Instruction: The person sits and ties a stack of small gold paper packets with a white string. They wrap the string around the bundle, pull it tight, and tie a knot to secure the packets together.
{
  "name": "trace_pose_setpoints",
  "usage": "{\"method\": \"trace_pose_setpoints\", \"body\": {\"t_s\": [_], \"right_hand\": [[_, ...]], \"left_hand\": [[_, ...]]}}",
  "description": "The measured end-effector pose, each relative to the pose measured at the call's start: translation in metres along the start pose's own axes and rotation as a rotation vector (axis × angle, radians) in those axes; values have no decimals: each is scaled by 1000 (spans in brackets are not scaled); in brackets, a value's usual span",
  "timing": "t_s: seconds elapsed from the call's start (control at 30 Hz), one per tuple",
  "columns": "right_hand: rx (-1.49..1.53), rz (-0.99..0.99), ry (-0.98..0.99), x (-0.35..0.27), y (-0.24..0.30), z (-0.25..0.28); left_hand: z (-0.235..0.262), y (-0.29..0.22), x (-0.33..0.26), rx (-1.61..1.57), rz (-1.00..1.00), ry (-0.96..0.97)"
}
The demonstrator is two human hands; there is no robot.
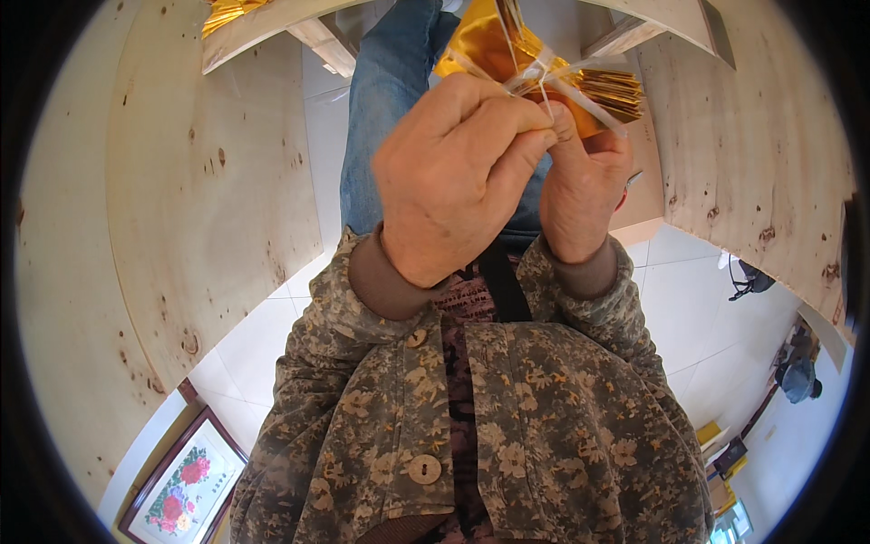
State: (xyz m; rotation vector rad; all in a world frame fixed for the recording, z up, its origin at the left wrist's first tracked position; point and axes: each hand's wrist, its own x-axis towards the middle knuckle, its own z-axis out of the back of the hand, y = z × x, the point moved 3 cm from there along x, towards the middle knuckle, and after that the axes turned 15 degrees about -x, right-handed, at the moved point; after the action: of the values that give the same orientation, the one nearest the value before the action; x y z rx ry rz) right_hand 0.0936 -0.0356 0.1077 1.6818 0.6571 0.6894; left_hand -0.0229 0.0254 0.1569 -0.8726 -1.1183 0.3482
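A bundle of folded gold foil paper [480, 43] is held up at the top of the view, gathered at its middle by a clear strip and thin pale string [535, 77]. Its pleated edges fan out to the right. My left hand [453, 177] is closed, thumb and forefinger pinched together at the string just below the knot. Close beside it, my right hand [584, 186] is closed too, its thumb pressed near the string and its other fingers behind the bundle. Those fingers are partly hidden, so how they grip the foil is unclear.
Pale wooden boards stand at the left [217, 181] and right [752, 136]. More gold foil [231, 13] lies at the top left. Behind my right wrist are red-handled scissors [627, 190] on a brown surface. A framed flower picture [186, 480] is at the lower left.
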Motion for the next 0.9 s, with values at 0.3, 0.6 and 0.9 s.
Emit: {"method": "trace_pose_setpoints", "body": {"t_s": [0.3,0.6,0.9], "right_hand": [[-4,56,26,-1,3,4],[-41,81,-15,1,5,3],[126,17,43,3,-6,1]], "left_hand": [[13,2,13,165,-59,-107],[14,2,15,161,-96,-234],[-1,7,-5,132,-35,-79]]}}
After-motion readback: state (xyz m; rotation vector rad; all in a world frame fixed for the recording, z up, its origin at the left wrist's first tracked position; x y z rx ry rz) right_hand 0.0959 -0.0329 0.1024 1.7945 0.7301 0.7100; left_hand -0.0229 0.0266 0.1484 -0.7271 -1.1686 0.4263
